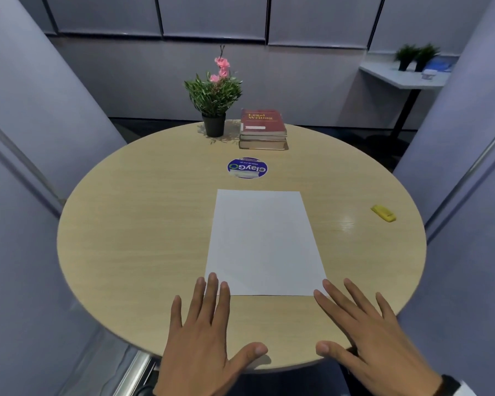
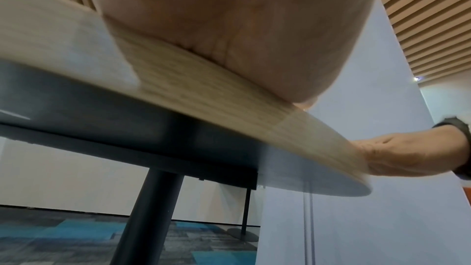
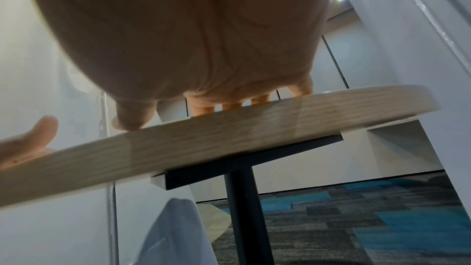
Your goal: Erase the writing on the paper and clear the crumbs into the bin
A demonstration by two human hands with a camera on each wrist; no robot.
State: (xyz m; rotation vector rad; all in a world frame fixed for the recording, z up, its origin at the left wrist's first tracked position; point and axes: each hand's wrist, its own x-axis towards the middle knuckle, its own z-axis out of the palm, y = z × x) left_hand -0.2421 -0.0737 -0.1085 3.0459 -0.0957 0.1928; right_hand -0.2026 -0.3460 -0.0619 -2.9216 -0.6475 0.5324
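A white sheet of paper lies in the middle of the round wooden table; I can make out no writing on it. My left hand lies flat near the table's front edge, its fingertips on the paper's near left corner. My right hand lies flat too, its fingertips at the paper's near right corner. Both hold nothing. A yellow eraser sits far right on the table, apart from both hands. The wrist views show only my left palm, my right palm and the table's rim. No bin or crumbs are in view.
A potted plant with pink flowers and a stack of books stand at the table's far edge. A round blue sticker lies beyond the paper. Grey partitions close in on both sides. A side table stands at the back right.
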